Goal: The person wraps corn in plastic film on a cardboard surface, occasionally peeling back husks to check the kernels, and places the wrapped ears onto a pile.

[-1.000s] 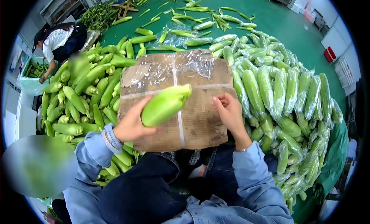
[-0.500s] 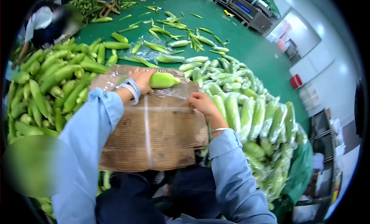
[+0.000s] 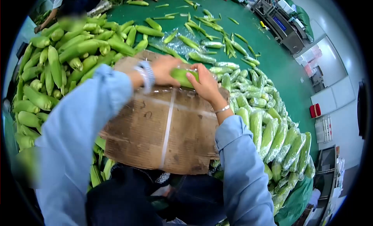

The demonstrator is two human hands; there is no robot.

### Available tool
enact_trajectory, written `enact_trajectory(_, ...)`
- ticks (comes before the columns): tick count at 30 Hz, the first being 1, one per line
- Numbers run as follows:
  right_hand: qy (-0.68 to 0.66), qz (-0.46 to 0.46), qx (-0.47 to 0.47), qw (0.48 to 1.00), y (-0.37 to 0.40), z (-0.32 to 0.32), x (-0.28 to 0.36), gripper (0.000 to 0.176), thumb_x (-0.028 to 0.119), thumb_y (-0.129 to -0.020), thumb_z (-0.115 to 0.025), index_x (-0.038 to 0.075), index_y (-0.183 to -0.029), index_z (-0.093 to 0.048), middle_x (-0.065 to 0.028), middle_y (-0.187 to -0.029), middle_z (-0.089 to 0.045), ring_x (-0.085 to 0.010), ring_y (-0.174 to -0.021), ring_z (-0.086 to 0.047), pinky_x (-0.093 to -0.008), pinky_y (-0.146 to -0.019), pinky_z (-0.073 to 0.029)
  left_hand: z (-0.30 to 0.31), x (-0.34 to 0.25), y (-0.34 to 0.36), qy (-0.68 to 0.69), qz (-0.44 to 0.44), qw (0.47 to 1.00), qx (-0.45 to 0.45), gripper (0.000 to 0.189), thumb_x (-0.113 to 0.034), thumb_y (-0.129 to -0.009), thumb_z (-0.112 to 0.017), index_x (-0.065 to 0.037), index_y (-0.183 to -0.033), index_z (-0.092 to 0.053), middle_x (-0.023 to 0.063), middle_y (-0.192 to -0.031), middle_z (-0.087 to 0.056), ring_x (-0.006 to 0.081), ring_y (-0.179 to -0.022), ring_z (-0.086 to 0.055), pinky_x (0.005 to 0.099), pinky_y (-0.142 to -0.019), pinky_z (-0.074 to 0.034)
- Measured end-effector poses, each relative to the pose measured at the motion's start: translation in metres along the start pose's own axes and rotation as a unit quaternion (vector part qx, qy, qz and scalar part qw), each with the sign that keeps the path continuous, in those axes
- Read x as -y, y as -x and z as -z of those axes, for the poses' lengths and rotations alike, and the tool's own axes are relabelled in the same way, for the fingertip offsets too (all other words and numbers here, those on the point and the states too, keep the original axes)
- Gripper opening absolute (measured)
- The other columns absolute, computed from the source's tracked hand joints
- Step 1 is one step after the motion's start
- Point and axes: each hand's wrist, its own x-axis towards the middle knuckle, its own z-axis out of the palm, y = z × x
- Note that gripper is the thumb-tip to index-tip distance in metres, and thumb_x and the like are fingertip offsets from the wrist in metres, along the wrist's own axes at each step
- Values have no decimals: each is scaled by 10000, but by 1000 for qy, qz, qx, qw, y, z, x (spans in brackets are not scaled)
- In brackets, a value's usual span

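A green ear of corn (image 3: 183, 76) lies near the far edge of a brown cardboard sheet (image 3: 155, 129) across my lap, with clear film around it. My left hand (image 3: 165, 69), slightly blurred, is at the ear's left end. At its right end, my right hand (image 3: 203, 81) grips the ear, thumb on the near side and fingers over the far side. The cardboard has a pale strip of tape running down it.
Unwrapped corn (image 3: 79, 47) is heaped at the left, and film-wrapped ears (image 3: 268, 136) are piled at the right. Loose husks (image 3: 202, 29) and a crumpled clear film (image 3: 176, 45) lie on the green floor (image 3: 287, 86). Another person's arm (image 3: 48, 20) shows at upper left.
My right hand has moved from the cardboard's right edge onto the ear's right end. My left hand has shifted to its left end. The view has turned, moving the surroundings.
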Motion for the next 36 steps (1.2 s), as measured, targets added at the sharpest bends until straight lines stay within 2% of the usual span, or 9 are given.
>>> enact_trajectory(6, 120, 135, 6, 984, 10, 6, 7, 522, 465, -811, -556, 169, -1229, -453, -141, -1008, -535, -325, -933, -542, -404, -792, -445, 28, 17, 104, -141, 109, 984, 26, 543, -423, -726, -671, -20, -1029, -469, 185, -935, -494, 359, -870, -520, 426, -756, -441)
enact_trajectory(10, 134, 67, 33, 988, 7, 3, 6, 510, 481, -814, -540, 238, -1253, -446, -153, -960, -551, -333, -864, -569, -420, -721, -469, 24, 33, 112, -260, -29, 965, 32, 177, -182, -810, -518, -26, -895, -507, 163, -837, -530, 319, -752, -573, 402, -647, -481)
enact_trajectory(18, 134, 47, 33, 989, 39, 10, 22, 501, 431, -812, -562, 202, -1248, -465, -179, -857, -559, -351, -797, -561, -430, -684, -457, 61, 4, 133, -344, 13, 937, 64, 107, -58, -716, -520, 1, -802, -499, 142, -740, -561, 291, -615, -600, 372, -509, -485)
enact_trajectory(20, 128, 47, 47, 990, 57, 12, 40, 492, 412, -813, -565, 186, -1241, -476, -172, -847, -549, -349, -796, -547, -430, -696, -445, 85, -8, 143, -229, 86, 942, 230, 67, -50, -787, -501, 13, -809, -508, 107, -734, -589, 282, -610, -620, 367, -513, -501)
enact_trajectory(22, 105, 44, 65, 991, 79, 16, 60, 483, 394, -813, -571, 175, -1235, -485, -169, -847, -545, -347, -800, -543, -433, -706, -439, 100, -32, 158, 193, 304, 899, 248, 141, -98, -880, -461, 22, -867, -533, 111, -890, -586, 250, -713, -635, 323, -600, -519)
enact_trajectory(24, 73, 49, 74, 993, 107, 18, 86, 486, 384, -807, -583, 169, -1232, -490, -167, -845, -545, -343, -806, -547, -433, -707, -441, 92, -31, 181, 414, 199, 865, 201, 198, -167, -927, -438, -7, -936, -554, 124, -1070, -499, 234, -956, -571, 317, -797, -479)
enact_trajectory(28, 30, 17, 142, 989, 163, 29, 143, 485, 326, -773, -633, 118, -1196, -520, -148, -809, -536, -316, -757, -552, -425, -659, -447, 89, -87, 199, 302, -53, 928, 213, 175, -190, -914, -474, -54, -879, -579, 153, -1160, -405, 267, -1166, -354, 362, -973, -305)
enact_trajectory(32, 14, 33, 168, 985, 191, 24, 164, 452, 296, -758, -642, 106, -1158, -549, -160, -832, -518, -323, -821, -522, -408, -701, -436, 44, -130, 189, 175, -121, 911, 353, 218, -253, -876, -508, -59, -827, -596, 159, -977, -463, 301, -988, -419, 381, -888, -344)
enact_trajectory(36, 50, 62, 149, 986, 181, 25, 154, 391, 254, -754, -625, 148, -1127, -575, -184, -1031, -488, -336, -972, -461, -427, -807, -402, 13, -155, 187, -28, -78, 978, 192, 205, -238, -813, -556, -64, -745, -639, 115, -888, -510, 264, -905, -451, 354, -758, -405)
